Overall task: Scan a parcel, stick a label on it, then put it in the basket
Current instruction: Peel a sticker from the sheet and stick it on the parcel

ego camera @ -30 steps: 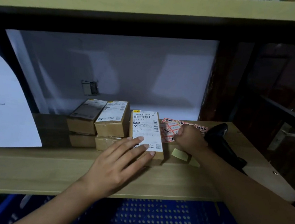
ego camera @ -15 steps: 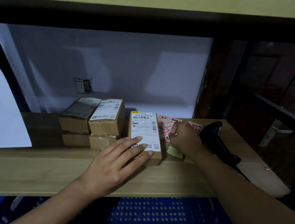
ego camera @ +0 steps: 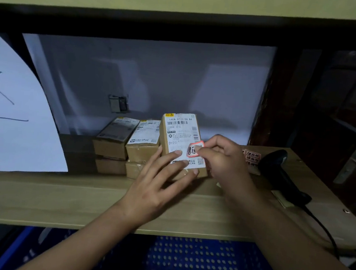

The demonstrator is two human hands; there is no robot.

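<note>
Your left hand (ego camera: 158, 188) lay flat with fingers spread on the near end of the parcel (ego camera: 181, 143), which sat on the wooden shelf (ego camera: 61, 202) beside the stacked boxes (ego camera: 127, 145). Your right hand (ego camera: 226, 160) pinched a red-bordered label (ego camera: 194, 150) against the parcel's white waybill; whether it had stuck was hard to tell. The scanner (ego camera: 280, 175) lay to the right, and the blue basket (ego camera: 194, 262) stood below the shelf.

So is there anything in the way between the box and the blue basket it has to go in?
Nothing visible blocks it. The parcel sits on the wooden shelf, under the left hand, while the right hand presses a red-edged label onto it. The blue basket lies just below the shelf's front edge, open on top.
</note>
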